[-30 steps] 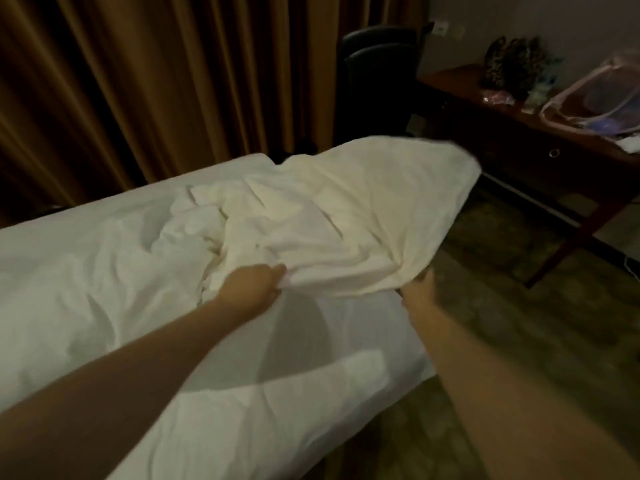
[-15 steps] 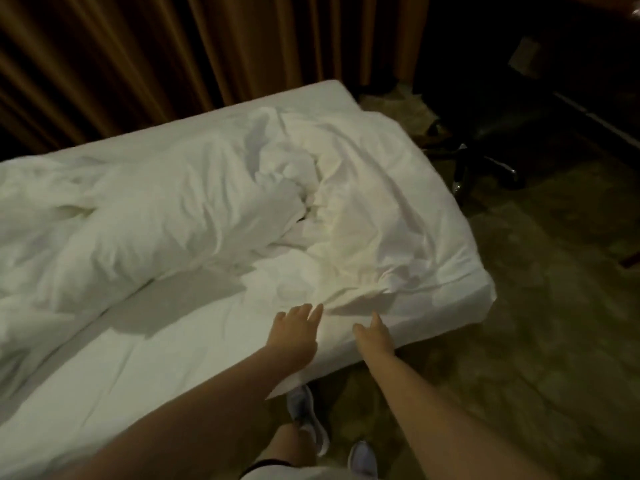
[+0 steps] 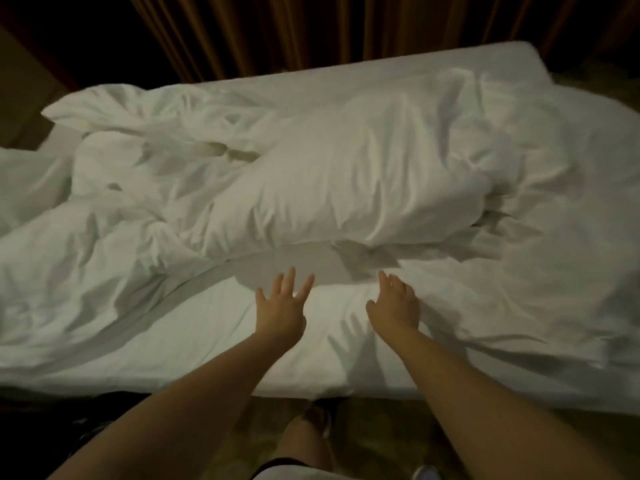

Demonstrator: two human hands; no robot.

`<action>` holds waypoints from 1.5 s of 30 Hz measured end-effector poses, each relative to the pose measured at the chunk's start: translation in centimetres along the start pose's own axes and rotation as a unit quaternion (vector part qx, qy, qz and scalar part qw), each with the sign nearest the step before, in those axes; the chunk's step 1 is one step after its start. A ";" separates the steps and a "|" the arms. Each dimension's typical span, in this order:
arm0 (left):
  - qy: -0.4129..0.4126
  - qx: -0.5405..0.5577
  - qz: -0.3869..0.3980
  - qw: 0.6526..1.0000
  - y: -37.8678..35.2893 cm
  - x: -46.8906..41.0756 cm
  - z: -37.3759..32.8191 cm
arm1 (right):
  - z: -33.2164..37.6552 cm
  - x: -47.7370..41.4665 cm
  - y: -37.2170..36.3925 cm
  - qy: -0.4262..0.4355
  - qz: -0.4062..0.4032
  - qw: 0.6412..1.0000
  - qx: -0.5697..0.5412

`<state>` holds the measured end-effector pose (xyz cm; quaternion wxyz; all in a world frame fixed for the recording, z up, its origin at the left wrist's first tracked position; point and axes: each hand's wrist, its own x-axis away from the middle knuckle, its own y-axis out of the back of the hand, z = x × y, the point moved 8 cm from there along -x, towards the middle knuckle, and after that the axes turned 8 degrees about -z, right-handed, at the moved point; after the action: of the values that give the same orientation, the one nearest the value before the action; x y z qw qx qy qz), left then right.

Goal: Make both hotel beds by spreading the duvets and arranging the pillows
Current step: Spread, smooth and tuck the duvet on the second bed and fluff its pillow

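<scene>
White bed [image 3: 207, 323] lies bare beneath the fingers [image 3: 306, 287], duvet [image 3: 346, 188] bunched just beyond the fingertips; left hand [image 3: 281, 308] and right hand [image 3: 394, 306] reach flat, fingers spread, gripping nothing. Spreading step, I'd say: next they need the duvet's near edge.

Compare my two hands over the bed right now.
The left hand has its fingers splayed wide; the right hand has them closer together. The left hand is over the bare sheet; the right hand is at the rumpled edge of the duvet. Both are open, palms down, holding nothing.
</scene>
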<state>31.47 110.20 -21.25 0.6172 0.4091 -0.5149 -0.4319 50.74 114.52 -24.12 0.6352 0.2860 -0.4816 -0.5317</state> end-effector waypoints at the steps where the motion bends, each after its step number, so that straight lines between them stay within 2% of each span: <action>1: 0.005 -0.010 -0.019 1.000 0.4 -2.1 2.2 | 1.3 -1.7 -0.8 0.004 -0.009 1.000 0.015; 4: -0.030 -0.070 -0.094 0.993 2.0 -8.5 7.6 | 4.2 -7.0 -4.1 0.000 0.002 0.998 0.055; 9: -0.105 -0.168 -0.095 0.976 1.6 -18.5 11.6 | 5.8 -12.7 -10.4 0.040 0.029 0.980 0.193; 11: -0.109 -0.165 -0.105 0.975 2.3 -22.1 11.9 | 6.5 -14.3 -12.2 0.036 0.050 0.984 0.166; 12: -0.107 -0.155 -0.104 0.977 2.4 -23.6 11.7 | 7.0 -15.1 -12.8 0.031 0.061 0.981 0.180; 17: -0.109 -0.141 -0.086 0.980 2.4 -29.4 11.5 | 8.0 -19.7 -12.5 0.045 0.008 0.939 0.342; 20: -0.113 -0.156 -0.081 0.978 2.4 -31.5 11.8 | 7.7 -21.1 -11.7 0.050 0.016 0.942 0.332; 23: -0.109 -0.160 -0.077 0.978 2.2 -31.7 11.4 | 9.0 -17.5 -12.6 0.102 0.015 0.974 0.201; 25: -0.107 -0.158 -0.080 0.978 2.2 -31.6 11.5 | 9.2 -13.6 -11.9 0.120 -0.015 0.977 0.174; 26: -0.108 -0.157 -0.075 0.979 2.2 -31.4 11.6 | 8.5 -12.0 -11.8 0.103 0.001 0.983 0.155; 28: -0.111 -0.168 -0.067 0.977 1.9 -30.5 11.6 | 5.6 -8.1 -13.2 0.038 0.101 0.985 0.138; 32: -0.087 -0.160 -0.058 0.982 1.0 -26.6 10.3 | 1.2 -2.8 -12.3 -0.052 0.128 0.988 0.074; 34: -0.133 -0.146 -0.083 0.977 -0.8 -22.6 8.3 | 1.3 -2.5 -11.7 -0.056 0.129 0.986 0.087; 36: -0.225 -0.094 -0.132 0.961 -2.9 -17.1 5.9 | 2.2 -2.6 -10.6 -0.050 0.121 0.987 0.092; 38: -0.294 -0.007 -0.107 0.950 -5.7 -11.8 3.8 | 2.7 -2.4 -9.5 -0.051 0.107 0.989 0.090; 40: -0.250 0.045 -0.014 0.967 -8.2 -7.9 2.8 | 2.5 -1.1 -8.3 -0.045 0.079 0.992 0.085; 41: -0.190 0.060 0.035 0.979 -9.1 -6.7 2.8 | 2.3 -0.3 -7.4 -0.034 0.060 0.994 0.085; 43: -0.081 0.086 0.023 0.993 -9.3 -5.8 3.7 | 1.0 2.2 -5.4 -0.010 0.024 0.996 0.090; 45: -0.020 0.071 0.009 0.997 -9.2 -4.7 4.7 | -1.0 4.5 -3.4 0.022 -0.010 0.994 0.109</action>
<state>25.38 111.72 -30.67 0.5800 0.4389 -0.5600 -0.3967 50.11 109.22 -26.09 0.6057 0.3700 -0.5196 -0.4757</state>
